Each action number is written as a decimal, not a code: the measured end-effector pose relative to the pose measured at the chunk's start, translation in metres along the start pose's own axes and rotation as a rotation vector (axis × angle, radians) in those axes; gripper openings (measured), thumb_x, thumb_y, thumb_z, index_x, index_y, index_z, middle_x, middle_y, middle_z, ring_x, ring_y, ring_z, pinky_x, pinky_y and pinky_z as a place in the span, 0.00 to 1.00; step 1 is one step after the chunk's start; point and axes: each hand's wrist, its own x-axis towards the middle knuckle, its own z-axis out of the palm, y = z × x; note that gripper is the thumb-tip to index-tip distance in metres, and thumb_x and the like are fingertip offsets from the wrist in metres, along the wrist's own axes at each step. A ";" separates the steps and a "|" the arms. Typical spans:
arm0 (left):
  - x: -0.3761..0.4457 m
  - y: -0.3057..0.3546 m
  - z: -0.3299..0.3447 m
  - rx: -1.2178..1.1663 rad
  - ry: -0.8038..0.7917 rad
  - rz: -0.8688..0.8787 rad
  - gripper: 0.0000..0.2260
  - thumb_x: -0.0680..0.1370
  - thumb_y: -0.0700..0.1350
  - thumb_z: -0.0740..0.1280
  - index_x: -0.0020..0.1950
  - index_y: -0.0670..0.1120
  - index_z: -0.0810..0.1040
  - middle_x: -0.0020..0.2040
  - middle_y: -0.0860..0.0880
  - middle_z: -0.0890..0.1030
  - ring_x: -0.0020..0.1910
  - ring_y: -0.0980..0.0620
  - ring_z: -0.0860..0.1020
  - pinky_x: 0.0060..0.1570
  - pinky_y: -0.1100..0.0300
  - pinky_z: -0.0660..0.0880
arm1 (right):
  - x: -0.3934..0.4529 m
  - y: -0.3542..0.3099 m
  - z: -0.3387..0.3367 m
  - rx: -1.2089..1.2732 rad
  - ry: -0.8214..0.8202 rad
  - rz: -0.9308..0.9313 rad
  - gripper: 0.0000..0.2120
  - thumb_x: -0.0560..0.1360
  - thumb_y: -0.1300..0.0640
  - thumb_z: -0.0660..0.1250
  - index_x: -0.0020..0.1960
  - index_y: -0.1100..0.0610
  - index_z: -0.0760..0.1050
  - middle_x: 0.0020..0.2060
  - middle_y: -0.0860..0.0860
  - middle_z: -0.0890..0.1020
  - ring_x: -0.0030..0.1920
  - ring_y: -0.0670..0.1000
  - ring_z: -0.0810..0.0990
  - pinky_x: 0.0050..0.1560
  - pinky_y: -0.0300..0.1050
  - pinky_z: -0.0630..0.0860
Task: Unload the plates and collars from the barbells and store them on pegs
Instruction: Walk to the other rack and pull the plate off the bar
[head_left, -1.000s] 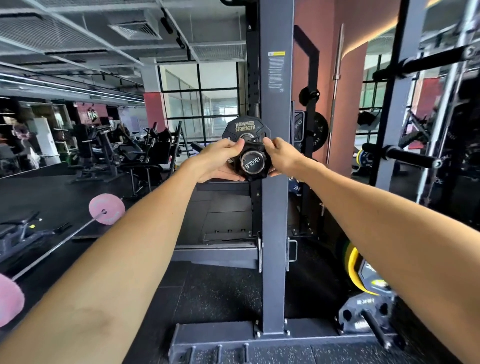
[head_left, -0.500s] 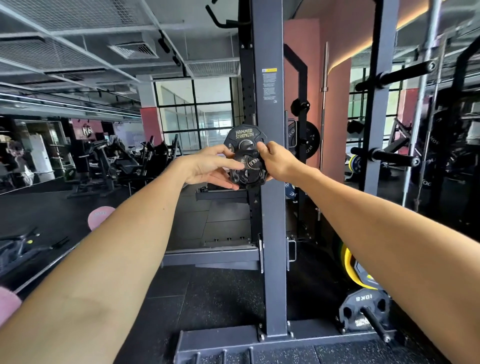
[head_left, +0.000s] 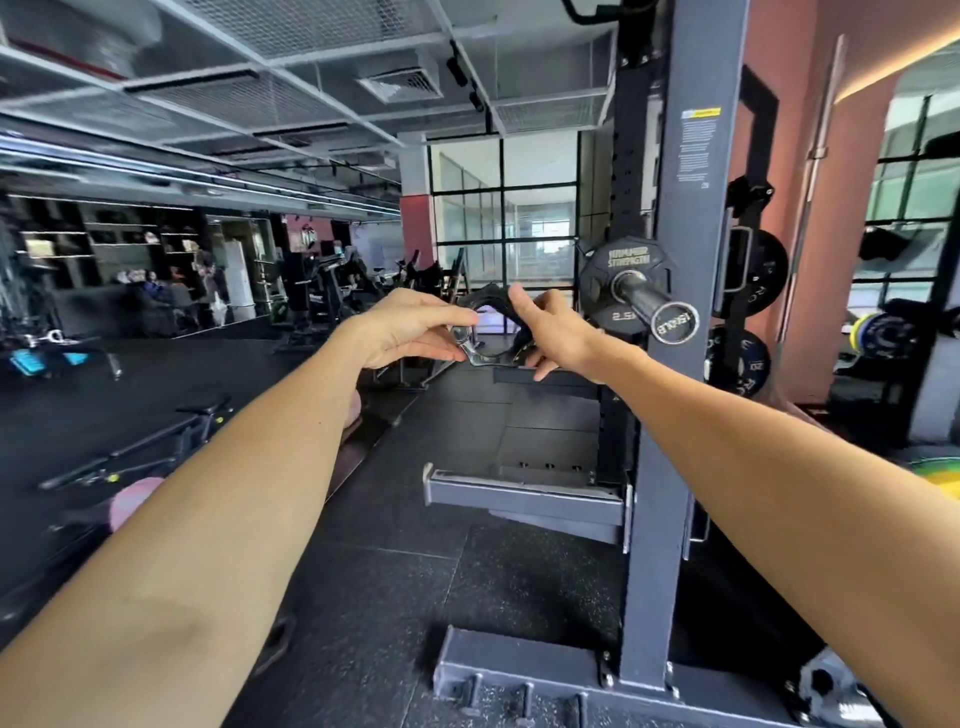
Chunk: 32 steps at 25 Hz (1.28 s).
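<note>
Head view: both hands hold a black collar (head_left: 493, 332) in the air, left of the sleeve (head_left: 655, 307) and clear of it. The left hand (head_left: 410, 332) pinches its left edge by the metal lever; the right hand (head_left: 550, 332) grips its right edge, thumb up over the rim. The collar's ring opening faces the camera, its axis running roughly away from the viewer. The sleeve points toward the camera and to the right, with a small black plate (head_left: 623, 283) on it against the rack post (head_left: 675, 364).
</note>
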 end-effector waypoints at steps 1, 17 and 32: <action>0.006 -0.006 -0.005 0.006 0.027 -0.017 0.13 0.72 0.43 0.76 0.54 0.40 0.81 0.46 0.37 0.85 0.45 0.43 0.85 0.49 0.57 0.82 | 0.011 0.006 0.006 0.012 -0.017 0.005 0.34 0.78 0.35 0.51 0.71 0.61 0.57 0.46 0.55 0.75 0.36 0.54 0.79 0.38 0.53 0.83; 0.212 -0.136 -0.008 0.148 0.174 -0.219 0.09 0.72 0.44 0.72 0.46 0.39 0.82 0.36 0.41 0.85 0.37 0.49 0.85 0.44 0.58 0.82 | 0.207 0.151 0.072 0.070 -0.124 0.177 0.26 0.81 0.42 0.50 0.68 0.62 0.60 0.41 0.55 0.72 0.36 0.54 0.78 0.38 0.51 0.82; 0.423 -0.378 -0.033 0.115 0.023 -0.487 0.09 0.71 0.43 0.73 0.49 0.41 0.82 0.43 0.40 0.85 0.39 0.46 0.85 0.49 0.53 0.82 | 0.387 0.344 0.206 0.143 -0.176 0.542 0.21 0.82 0.47 0.54 0.64 0.63 0.67 0.54 0.63 0.78 0.32 0.54 0.81 0.41 0.54 0.83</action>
